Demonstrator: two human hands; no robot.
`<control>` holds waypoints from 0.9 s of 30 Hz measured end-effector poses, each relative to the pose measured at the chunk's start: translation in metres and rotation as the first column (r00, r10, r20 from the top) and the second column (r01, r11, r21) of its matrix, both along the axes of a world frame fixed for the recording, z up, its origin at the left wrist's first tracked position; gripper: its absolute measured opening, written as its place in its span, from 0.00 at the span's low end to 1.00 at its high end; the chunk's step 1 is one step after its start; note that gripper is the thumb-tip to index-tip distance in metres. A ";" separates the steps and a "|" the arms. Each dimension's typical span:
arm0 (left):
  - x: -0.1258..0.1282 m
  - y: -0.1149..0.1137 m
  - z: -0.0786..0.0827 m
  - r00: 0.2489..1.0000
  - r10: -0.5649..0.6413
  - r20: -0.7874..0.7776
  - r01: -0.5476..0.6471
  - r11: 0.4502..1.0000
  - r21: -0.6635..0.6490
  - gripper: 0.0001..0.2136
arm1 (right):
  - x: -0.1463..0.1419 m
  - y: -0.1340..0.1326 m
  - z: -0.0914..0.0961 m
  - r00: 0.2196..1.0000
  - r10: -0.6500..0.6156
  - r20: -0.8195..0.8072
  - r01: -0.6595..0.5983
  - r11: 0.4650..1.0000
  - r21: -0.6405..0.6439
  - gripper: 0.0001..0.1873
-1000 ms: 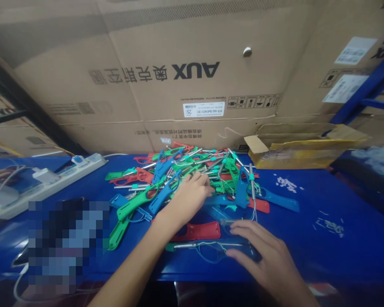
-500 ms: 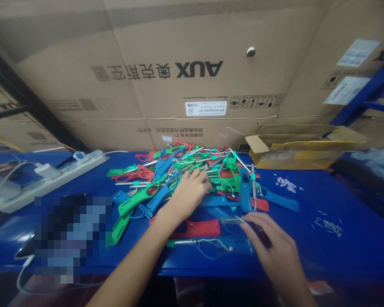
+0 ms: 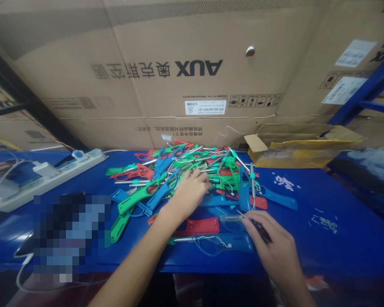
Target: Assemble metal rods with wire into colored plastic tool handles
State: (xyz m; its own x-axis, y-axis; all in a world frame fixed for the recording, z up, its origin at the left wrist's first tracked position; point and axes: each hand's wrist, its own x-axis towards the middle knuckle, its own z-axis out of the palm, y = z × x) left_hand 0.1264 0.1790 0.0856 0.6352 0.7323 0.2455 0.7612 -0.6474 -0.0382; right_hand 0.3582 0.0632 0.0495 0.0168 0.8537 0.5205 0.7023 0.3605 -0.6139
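My left hand [image 3: 193, 189] rests on a pile of lighter parts, its fingers curled down; whatever they grip is hidden. My right hand [image 3: 270, 238] is closed round a small screwdriver [image 3: 264, 234] with a dark handle, its thin metal shaft pointing up and left. A clear narrow piece [image 3: 230, 218] lies by the screwdriver's tip. In front of the left hand are a red handle shell [image 3: 203, 226] and a blue handle shell [image 3: 241, 243] bearing a metal tube and white wire. Green handle shells [image 3: 137, 198] and a blue shell [image 3: 280, 198] lie on either side.
A cardboard box [image 3: 302, 151] stands at the back right, before large cartons [image 3: 141, 98]. Small white pieces [image 3: 284, 182] and clear slivers [image 3: 323, 222] lie on the blue table [image 3: 345, 251]. A power strip [image 3: 51, 183] and a blurred-out device [image 3: 70, 238] sit at the left.
The view has shifted very slightly. My right hand and the screwdriver have turned a little, showing more of the dark handle; my left hand stays in the pile.
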 end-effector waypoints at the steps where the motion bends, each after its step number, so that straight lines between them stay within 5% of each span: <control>1: 0.002 0.000 -0.001 1.000 0.010 -0.002 -0.010 1.000 0.008 0.06 | 0.000 0.000 0.001 1.000 0.001 -0.001 -0.001 1.000 -0.002 0.10; 9: 0.007 0.000 0.003 0.995 0.005 0.096 -0.008 1.000 0.030 0.06 | -0.001 0.000 0.001 1.000 0.008 -0.005 -0.008 1.000 -0.003 0.10; 16: -0.017 -0.023 0.038 0.893 -0.021 0.450 0.024 1.000 -0.002 0.15 | 0.000 0.000 0.002 0.997 0.072 -0.039 -0.072 0.997 0.003 0.07; 18: -0.027 -0.041 0.045 0.722 -0.009 0.692 0.098 0.991 -0.089 0.13 | -0.001 0.000 0.003 0.995 0.088 -0.053 -0.089 0.996 -0.016 0.06; 21: -0.033 -0.082 0.042 0.522 0.174 0.835 0.147 0.946 -0.289 0.11 | -0.004 -0.005 0.009 0.985 0.103 -0.135 -0.110 0.993 -0.044 0.07; 25: -0.018 -0.151 0.009 0.129 0.564 0.816 0.272 0.771 -0.576 0.08 | -0.017 -0.032 0.012 0.926 0.289 -0.243 -0.289 0.957 0.037 0.11; 27: -0.005 -0.181 -0.011 -0.019 0.664 0.747 0.375 0.697 -0.611 0.14 | -0.028 -0.049 0.009 0.842 0.516 -0.159 -0.510 0.857 0.078 0.16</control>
State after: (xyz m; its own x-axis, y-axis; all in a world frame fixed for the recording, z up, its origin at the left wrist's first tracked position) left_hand 0.1216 -0.0018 0.0745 0.0354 0.9987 -0.0369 -0.2216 0.0438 0.9742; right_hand 0.3302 0.0138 0.0588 -0.3295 0.7477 0.5765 0.2993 0.6618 -0.6873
